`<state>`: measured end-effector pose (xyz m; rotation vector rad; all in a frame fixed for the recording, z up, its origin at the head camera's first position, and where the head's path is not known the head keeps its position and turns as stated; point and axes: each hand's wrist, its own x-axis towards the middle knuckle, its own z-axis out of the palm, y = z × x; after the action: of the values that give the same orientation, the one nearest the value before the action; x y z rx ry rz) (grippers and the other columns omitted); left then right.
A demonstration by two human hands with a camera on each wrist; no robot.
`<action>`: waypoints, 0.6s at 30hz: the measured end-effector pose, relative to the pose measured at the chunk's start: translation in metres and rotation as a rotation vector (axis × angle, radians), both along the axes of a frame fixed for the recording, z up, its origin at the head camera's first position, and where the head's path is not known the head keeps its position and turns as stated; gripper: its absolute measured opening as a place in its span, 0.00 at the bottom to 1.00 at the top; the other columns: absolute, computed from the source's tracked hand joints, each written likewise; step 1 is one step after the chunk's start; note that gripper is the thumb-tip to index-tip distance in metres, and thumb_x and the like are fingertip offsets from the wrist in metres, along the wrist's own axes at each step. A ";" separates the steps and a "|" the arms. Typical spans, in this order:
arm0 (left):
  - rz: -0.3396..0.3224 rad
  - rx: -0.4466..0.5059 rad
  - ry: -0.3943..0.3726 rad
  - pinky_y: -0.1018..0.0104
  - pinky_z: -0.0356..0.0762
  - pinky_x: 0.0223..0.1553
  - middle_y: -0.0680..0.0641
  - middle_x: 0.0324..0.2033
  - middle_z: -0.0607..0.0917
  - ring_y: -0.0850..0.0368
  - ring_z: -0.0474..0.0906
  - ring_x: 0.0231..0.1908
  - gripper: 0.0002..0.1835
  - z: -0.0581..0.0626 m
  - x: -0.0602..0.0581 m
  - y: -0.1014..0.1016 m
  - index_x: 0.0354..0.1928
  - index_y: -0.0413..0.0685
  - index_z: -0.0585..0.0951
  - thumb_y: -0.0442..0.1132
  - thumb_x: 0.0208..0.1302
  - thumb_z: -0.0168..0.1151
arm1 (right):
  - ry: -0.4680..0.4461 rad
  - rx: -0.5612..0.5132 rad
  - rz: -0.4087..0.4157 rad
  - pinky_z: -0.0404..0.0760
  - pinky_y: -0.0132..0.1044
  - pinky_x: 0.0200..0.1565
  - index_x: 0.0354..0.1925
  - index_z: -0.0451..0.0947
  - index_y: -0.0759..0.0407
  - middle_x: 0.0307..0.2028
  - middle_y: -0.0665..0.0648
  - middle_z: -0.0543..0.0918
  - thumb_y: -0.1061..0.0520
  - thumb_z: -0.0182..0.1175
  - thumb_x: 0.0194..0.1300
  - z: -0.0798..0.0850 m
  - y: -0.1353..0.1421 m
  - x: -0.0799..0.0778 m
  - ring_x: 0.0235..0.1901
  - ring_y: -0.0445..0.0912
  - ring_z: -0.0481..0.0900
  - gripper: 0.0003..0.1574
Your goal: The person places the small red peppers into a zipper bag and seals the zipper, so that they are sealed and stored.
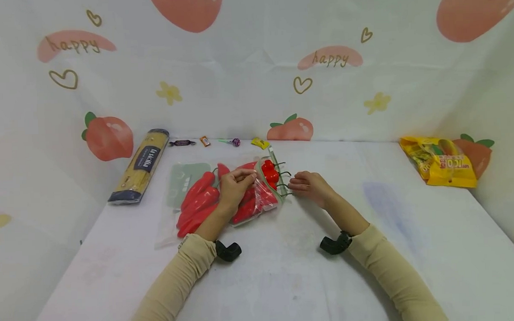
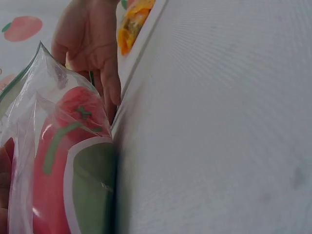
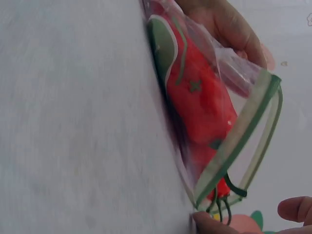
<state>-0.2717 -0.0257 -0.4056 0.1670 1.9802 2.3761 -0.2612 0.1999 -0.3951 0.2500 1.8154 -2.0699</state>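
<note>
A clear zip bag (image 1: 262, 198) with a green-edged mouth lies on its side, holding red chili peppers (image 1: 246, 210). Its mouth gapes to the right, and green stems of the red peppers (image 3: 207, 117) stick out of it. My left hand (image 1: 234, 189) pinches the bag's upper film close to the mouth. Just right of the stems is my right hand (image 1: 311, 187), fingers extended with nothing between them. Thumb and finger stand apart by the bag's lower corner in the right wrist view. Under the left forearm, more red chili peppers (image 1: 199, 205) lie on another clear bag (image 1: 163, 234).
A spaghetti pack (image 1: 140, 167) lies at the back left. Along the back edge are a dark wrapped candy (image 1: 182, 143), an orange candy (image 1: 205, 141), a lollipop (image 1: 235, 142) and a yellow packet (image 1: 260, 143). A yellow snack bag (image 1: 440, 162) sits at the far right.
</note>
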 end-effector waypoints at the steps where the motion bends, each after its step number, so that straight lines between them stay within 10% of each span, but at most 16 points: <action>1: 0.000 0.007 0.001 0.75 0.81 0.33 0.55 0.26 0.84 0.66 0.80 0.26 0.11 0.000 0.000 0.000 0.41 0.27 0.78 0.30 0.59 0.59 | -0.003 -0.022 0.012 0.61 0.48 0.65 0.66 0.44 0.74 0.66 0.72 0.56 0.53 0.32 0.72 0.000 -0.002 0.000 0.66 0.59 0.57 0.33; 12: -0.026 0.042 0.005 0.76 0.81 0.30 0.56 0.24 0.84 0.67 0.80 0.24 0.11 -0.002 0.001 0.001 0.41 0.25 0.77 0.28 0.59 0.59 | 0.005 -0.172 -0.097 0.63 0.39 0.66 0.66 0.44 0.76 0.67 0.72 0.53 0.53 0.28 0.72 -0.007 -0.024 -0.005 0.67 0.58 0.55 0.34; 18: -0.063 0.008 0.002 0.75 0.81 0.30 0.57 0.24 0.84 0.67 0.80 0.24 0.12 -0.007 0.001 0.004 0.41 0.26 0.78 0.30 0.59 0.59 | -0.009 -0.142 -0.096 0.74 0.24 0.37 0.63 0.52 0.76 0.50 0.64 0.73 0.52 0.32 0.72 -0.010 -0.031 -0.011 0.45 0.44 0.72 0.32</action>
<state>-0.2709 -0.0218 -0.4124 0.2286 1.9363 2.3468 -0.2724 0.1693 -0.4053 0.3131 1.6723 -2.2479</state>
